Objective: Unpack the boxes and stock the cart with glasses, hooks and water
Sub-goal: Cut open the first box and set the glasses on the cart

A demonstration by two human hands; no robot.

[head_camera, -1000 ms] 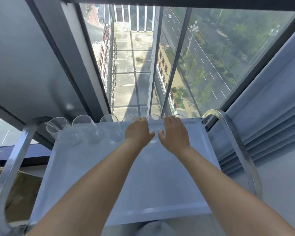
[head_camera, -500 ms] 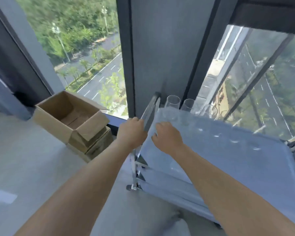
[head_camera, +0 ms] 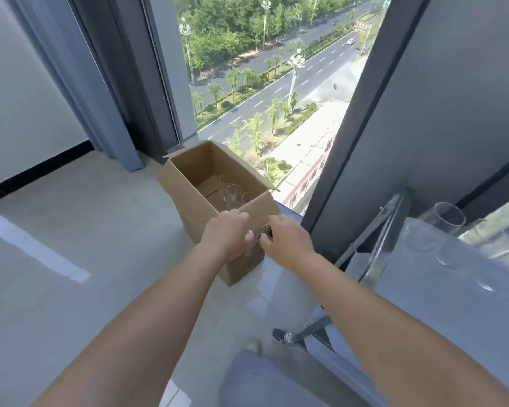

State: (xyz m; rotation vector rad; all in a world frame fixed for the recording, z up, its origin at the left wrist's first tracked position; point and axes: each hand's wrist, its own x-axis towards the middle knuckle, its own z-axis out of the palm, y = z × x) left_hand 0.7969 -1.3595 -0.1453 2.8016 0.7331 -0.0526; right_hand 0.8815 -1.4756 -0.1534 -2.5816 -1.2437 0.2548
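Two hands reach toward an open box on the floor by a window
Left hand [head_camera: 225, 235] and right hand [head_camera: 288, 237], fingers curled and empty, hover before the box [head_camera: 188, 183] holding glasses [head_camera: 232, 195]; cart [head_camera: 423, 289] with more glasses stands right

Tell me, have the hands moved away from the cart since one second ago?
Yes. Both the left hand and right hand left the cart top and now reach leftward to the box.

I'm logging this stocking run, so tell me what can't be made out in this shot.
Head view only:
- Glasses in the cardboard box: count unclear; the near wall and left hand hide some.
- Cart: cut off by the right edge; lower shelves unseen.
- Glass on the cart: its neighbours are blurred.
- Right hand: fingertip contact with the box is unclear.
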